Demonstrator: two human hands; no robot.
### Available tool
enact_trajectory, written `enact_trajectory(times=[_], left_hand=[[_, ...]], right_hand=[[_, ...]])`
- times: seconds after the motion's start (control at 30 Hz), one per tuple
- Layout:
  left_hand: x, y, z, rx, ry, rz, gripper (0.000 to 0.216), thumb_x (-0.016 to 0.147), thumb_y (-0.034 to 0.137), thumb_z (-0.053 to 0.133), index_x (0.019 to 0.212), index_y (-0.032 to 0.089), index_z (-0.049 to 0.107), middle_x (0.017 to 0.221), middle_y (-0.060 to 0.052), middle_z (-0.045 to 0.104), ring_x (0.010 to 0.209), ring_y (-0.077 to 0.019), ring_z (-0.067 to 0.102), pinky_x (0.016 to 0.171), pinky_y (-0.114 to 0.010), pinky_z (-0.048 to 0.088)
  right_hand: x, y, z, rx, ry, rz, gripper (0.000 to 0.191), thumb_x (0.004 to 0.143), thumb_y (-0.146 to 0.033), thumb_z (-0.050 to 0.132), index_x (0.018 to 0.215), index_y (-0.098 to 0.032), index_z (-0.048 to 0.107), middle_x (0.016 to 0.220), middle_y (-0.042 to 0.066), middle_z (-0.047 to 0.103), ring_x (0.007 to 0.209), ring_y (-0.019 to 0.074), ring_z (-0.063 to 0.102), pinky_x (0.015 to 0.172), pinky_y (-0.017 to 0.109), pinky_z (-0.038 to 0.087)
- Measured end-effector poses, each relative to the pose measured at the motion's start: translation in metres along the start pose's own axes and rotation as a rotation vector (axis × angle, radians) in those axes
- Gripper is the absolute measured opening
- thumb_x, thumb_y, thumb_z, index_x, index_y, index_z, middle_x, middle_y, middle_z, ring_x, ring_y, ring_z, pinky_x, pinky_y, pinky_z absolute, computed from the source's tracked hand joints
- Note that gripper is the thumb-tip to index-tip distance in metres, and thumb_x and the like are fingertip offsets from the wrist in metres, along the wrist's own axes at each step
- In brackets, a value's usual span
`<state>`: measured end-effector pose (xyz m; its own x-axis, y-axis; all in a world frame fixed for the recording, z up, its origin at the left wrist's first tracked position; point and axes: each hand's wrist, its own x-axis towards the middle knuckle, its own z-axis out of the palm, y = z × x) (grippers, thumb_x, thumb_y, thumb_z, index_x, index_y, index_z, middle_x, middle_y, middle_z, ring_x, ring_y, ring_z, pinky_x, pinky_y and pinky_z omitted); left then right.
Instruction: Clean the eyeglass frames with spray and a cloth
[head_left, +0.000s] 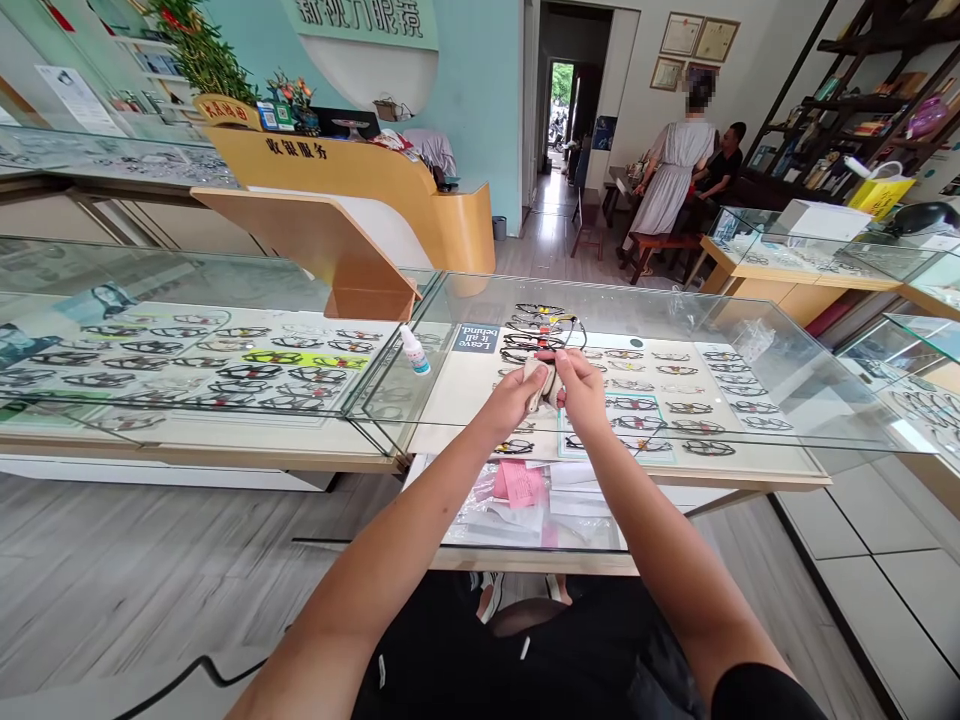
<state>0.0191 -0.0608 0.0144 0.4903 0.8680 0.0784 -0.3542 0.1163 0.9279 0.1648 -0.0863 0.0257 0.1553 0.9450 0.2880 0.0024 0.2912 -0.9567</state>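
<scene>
Left hand (pixel 514 402) pinched cloth (pixel 537 388) round spectacles (pixel 546 356); right hand (pixel 582 392) gripped spectacles, apparently steadying them; spray bottle (pixel 415 351) stood near.

The cloth (pixel 541 388) is beige, the glasses (pixel 553 337) black, the paper (pixel 519 483) pink.

At centre frame the cloth (pixel 541 388) is soft, matt beige fabric; the spectacles (pixel 551 338) above it have thin, dark, glossy rims. The display case (pixel 787 405) is clear, reflective glass edged in pale wood. Left of centre, a small bottle (pixel 414 350) is white plastic. Lower left, grey floor planks (pixel 112 570) look matt, grained.
</scene>
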Motion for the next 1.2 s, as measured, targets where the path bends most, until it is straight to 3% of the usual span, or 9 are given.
enact_trajectory(times=[0.1,0.27,0.33,0.5,0.63,0.77,0.93,1.07,1.2], left_hand=[[-0.003,0.002,0.0,0.052,-0.039,0.013,0.059,0.078,0.069,0.093,0.091,0.016,0.074,0.067,-0.003,0.069,0.066,-0.0173,0.066,0.067,-0.03,0.051],[-0.001,-0.001,-0.001,0.108,0.172,0.066,0.062,0.087,0.081,0.078,0.095,0.019,0.073,0.059,0.002,0.061,0.051,-0.0134,0.053,0.053,-0.028,0.041],[0.002,-0.002,0.0,0.022,0.192,0.022,0.059,0.089,0.077,0.078,0.099,0.02,0.074,0.062,0.001,0.063,0.054,-0.0156,0.058,0.054,-0.029,0.045],[0.005,0.003,-0.003,-0.251,0.01,-0.063,0.015,0.083,0.031,0.079,0.091,0.02,0.074,0.091,-0.008,0.077,0.095,-0.0276,0.077,0.086,-0.041,0.062],[0.001,0.008,-0.009,-0.303,-0.094,-0.055,0.043,0.065,0.007,0.075,0.106,0.018,0.078,0.114,-0.01,0.081,0.119,-0.0311,0.076,0.108,-0.047,0.057],[0.002,0.009,-0.012,-0.316,-0.061,-0.041,0.046,0.079,0.014,0.088,0.123,0.017,0.077,0.121,-0.012,0.082,0.125,-0.0312,0.074,0.116,-0.048,0.053],[0.008,0.005,-0.013,-0.349,0.006,-0.062,0.035,0.088,0.036,0.091,0.115,0.017,0.079,0.111,-0.013,0.082,0.116,-0.0301,0.076,0.109,-0.047,0.059],[0.008,0.006,-0.011,-0.368,-0.001,-0.094,0.032,0.09,0.037,0.083,0.114,0.016,0.08,0.111,-0.014,0.082,0.112,-0.0299,0.076,0.104,-0.045,0.06],[-0.001,0.01,-0.004,-0.344,-0.099,-0.092,0.051,0.075,0.017,0.086,0.125,0.016,0.079,0.116,-0.012,0.082,0.116,-0.03,0.075,0.101,-0.041,0.058]], right_hand=[[0.001,0.001,-0.003,0.0,-0.003,0.022,0.057,0.101,-0.076,0.063,0.111,-0.025,0.088,0.116,0.007,0.065,0.055,0.0079,0.046,0.045,0.031,0.044],[-0.005,0.002,0.01,-0.082,-0.004,-0.183,0.064,0.1,-0.079,0.062,0.075,-0.024,0.08,0.099,0.008,0.06,0.074,0.0179,0.058,0.059,0.035,0.055],[-0.005,0.002,0.012,-0.092,0.02,-0.183,0.064,0.101,-0.079,0.06,0.077,-0.024,0.08,0.102,0.009,0.059,0.076,0.0184,0.058,0.057,0.035,0.053],[0.004,0.003,-0.002,-0.07,0.094,-0.101,0.057,0.104,-0.074,0.058,0.106,-0.025,0.087,0.108,0.007,0.059,0.065,0.012,0.049,0.057,0.032,0.05],[0.011,0.002,-0.012,-0.05,0.123,-0.119,0.052,0.104,-0.069,0.059,0.102,-0.025,0.088,0.104,0.005,0.061,0.075,0.0151,0.055,0.072,0.034,0.055],[0.013,0.001,-0.014,-0.061,0.114,-0.147,0.054,0.105,-0.07,0.056,0.101,-0.025,0.087,0.105,0.007,0.064,0.095,0.0214,0.063,0.089,0.038,0.057],[0.01,-0.001,-0.011,-0.151,0.066,-0.242,0.057,0.103,-0.074,0.059,0.095,-0.025,0.088,0.111,0.009,0.065,0.117,0.0269,0.064,0.111,0.046,0.054],[0.008,0.008,-0.004,-0.141,0.039,-0.156,0.064,0.101,-0.08,0.056,0.1,-0.024,0.087,0.119,0.012,0.061,0.115,0.0273,0.063,0.082,0.038,0.064],[0.009,0.018,-0.003,-0.115,0.068,-0.064,0.067,0.1,-0.082,0.055,0.104,-0.022,0.085,0.123,0.013,0.058,0.102,0.0236,0.063,0.059,0.029,0.057]])
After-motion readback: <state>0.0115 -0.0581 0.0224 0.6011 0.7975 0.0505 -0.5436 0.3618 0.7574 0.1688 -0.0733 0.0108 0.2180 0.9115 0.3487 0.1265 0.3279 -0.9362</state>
